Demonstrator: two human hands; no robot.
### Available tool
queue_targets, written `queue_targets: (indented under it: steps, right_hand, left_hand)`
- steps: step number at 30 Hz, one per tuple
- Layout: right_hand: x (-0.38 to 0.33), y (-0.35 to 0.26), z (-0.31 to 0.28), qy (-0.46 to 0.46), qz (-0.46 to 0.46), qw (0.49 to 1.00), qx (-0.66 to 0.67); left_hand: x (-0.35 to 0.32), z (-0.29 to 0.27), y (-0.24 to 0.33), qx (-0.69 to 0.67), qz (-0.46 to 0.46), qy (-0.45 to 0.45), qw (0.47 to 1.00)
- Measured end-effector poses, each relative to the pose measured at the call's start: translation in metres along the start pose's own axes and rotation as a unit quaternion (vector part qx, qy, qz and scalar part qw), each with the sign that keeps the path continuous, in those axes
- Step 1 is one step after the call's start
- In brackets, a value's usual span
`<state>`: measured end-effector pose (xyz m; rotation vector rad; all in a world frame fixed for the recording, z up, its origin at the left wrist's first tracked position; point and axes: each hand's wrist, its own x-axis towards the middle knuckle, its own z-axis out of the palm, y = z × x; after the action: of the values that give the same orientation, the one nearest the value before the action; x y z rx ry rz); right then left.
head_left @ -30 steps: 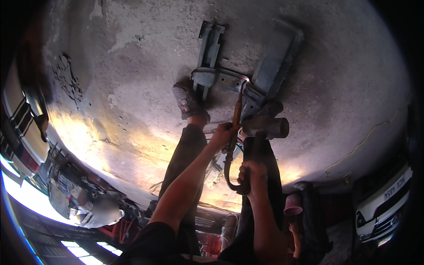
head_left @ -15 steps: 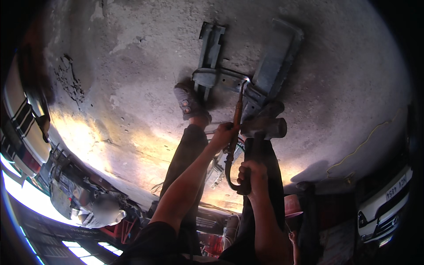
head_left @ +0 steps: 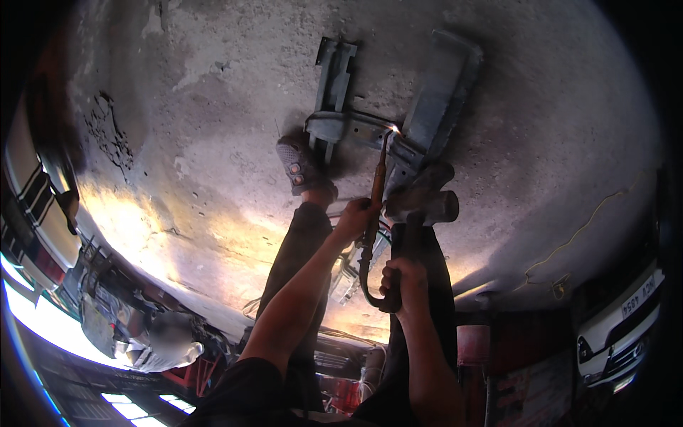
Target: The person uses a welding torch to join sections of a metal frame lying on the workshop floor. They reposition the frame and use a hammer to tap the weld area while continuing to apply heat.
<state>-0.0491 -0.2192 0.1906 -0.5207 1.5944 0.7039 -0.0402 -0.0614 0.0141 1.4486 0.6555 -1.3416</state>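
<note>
My left hand [head_left: 356, 218] is closed around a slim brownish torch [head_left: 378, 181] that points away from me. A small bright glow [head_left: 395, 129] shows at its tip, on the joint of a grey metal bracket assembly [head_left: 366, 132] lying on the floor. My right hand [head_left: 408, 283] grips the handle of a heavy hammer [head_left: 427, 206], held head up above my right leg. The torch's curved rear end and hose reach down beside my right fist; whether that fist also holds them I cannot tell. My left foot, in a perforated shoe [head_left: 295, 165], stands beside the bracket.
A broad metal channel [head_left: 445, 92] forms the assembly's right side. A yellow cord [head_left: 585, 235] lies on the concrete at right, near a white vehicle [head_left: 622, 334]. A red bucket [head_left: 473, 346] stands behind my right leg. Another person [head_left: 160, 345] is at lower left, among machine parts.
The glow at the torch tip looks more orange and spreads to the right. A person's hand and dark-clothed leg near the red bucket have gone from view. My grips are unchanged.
</note>
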Motion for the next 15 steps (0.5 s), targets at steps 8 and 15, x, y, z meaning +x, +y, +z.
queue_targets:
  steps: [8, 15]
  right_hand:
    - [-0.002, -0.001, 0.004, 0.0, 0.005, 1.0, 0.013]
    - [0.0, 0.001, 0.007, 0.024, -0.001, 1.0, 0.02]
  left_hand:
    - [-0.002, 0.0, 0.003, 0.01, -0.013, 0.0, 1.0]
    - [-0.003, 0.0, 0.014, 0.031, -0.038, 0.025, 0.998]
